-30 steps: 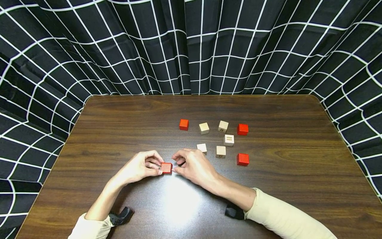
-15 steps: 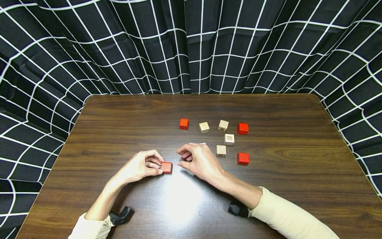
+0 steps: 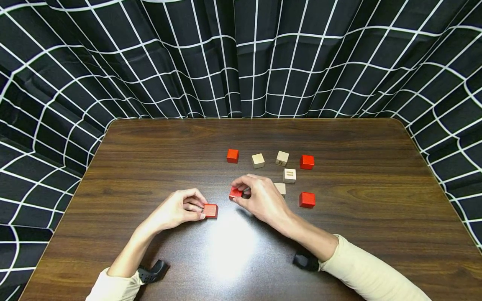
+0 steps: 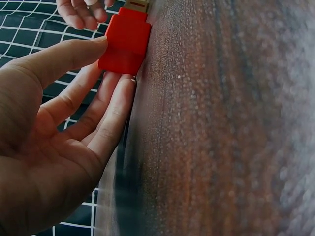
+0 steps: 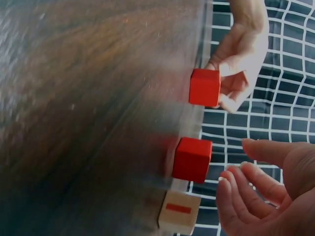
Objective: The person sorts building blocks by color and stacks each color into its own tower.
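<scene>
My left hand (image 3: 180, 211) holds a red cube (image 3: 212, 210) low over or on the table, thumb and fingertips at its left side. Beyond that cube, a second red cube (image 3: 235, 192) rests on the table, partly covered by my right hand (image 3: 263, 200). In the right wrist view, the thumb and loosely bent fingers of that hand stand apart from this second cube (image 5: 191, 160), with nothing between them. Beside it sits a wooden cube with a red-brown bar (image 5: 178, 209), which the right hand hides in the head view.
Further back lie three more red cubes, at left (image 3: 232, 156), right (image 3: 306, 161) and lower right (image 3: 307, 200). Among them are pale wooden cubes, one bearing an equals sign (image 3: 289, 175), one an 8 (image 3: 282, 158). A black gridded curtain (image 3: 241, 62) surrounds the table (image 3: 158, 154).
My right hand has drawn away from the held cube, back and to the right, uncovering the second red cube and covering the wooden cube beside it. The left hand stays put.
</scene>
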{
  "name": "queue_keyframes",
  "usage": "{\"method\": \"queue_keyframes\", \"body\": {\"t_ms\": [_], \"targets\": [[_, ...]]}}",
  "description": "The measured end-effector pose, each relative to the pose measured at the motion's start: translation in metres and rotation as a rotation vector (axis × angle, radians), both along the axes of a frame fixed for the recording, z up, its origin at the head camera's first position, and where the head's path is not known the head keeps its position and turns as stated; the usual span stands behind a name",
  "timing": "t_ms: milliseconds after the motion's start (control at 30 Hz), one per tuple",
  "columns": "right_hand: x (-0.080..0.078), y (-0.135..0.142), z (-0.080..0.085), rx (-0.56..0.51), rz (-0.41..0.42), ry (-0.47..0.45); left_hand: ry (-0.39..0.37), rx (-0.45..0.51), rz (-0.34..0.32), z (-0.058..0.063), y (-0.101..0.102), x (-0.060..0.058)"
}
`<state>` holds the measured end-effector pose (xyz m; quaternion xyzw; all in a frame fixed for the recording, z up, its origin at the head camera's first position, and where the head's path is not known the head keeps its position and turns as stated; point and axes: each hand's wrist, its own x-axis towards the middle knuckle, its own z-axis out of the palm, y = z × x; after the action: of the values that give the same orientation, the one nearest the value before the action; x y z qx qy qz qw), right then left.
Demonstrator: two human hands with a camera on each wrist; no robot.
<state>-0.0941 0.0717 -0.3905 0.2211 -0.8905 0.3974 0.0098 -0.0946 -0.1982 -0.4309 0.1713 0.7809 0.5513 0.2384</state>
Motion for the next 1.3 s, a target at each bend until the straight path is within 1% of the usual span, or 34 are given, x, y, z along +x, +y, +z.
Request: {"method": "queue_keyframes", "body": {"t_ms": [267,500,667,900,1200,1300], "targets": [[-0.001,0.006,-0.002,0.031,-0.033,0.003,-0.012,0.005,-0.003,0.001,0.0,0.0],[-0.001,0.007,-0.006,0.042,-0.043,-0.024,-0.015,0.003,-0.002,0.001,0.0,0.0],[0.0,0.006,-0.009,0.054,-0.053,-0.001,-0.016,0.002,-0.003,0.002,0.0,0.0],[-0.001,0.006,-0.014,0.116,-0.059,0.046,-0.018,0.004,-0.011,0.002,0.001,0.0],[-0.002,0.005,-0.012,0.148,-0.064,0.049,-0.014,0.001,-0.004,0.003,0.001,0.001],[-0.001,0.005,-0.013,0.138,-0.059,0.045,-0.01,0.002,-0.004,0.003,0.001,0.001]]}}
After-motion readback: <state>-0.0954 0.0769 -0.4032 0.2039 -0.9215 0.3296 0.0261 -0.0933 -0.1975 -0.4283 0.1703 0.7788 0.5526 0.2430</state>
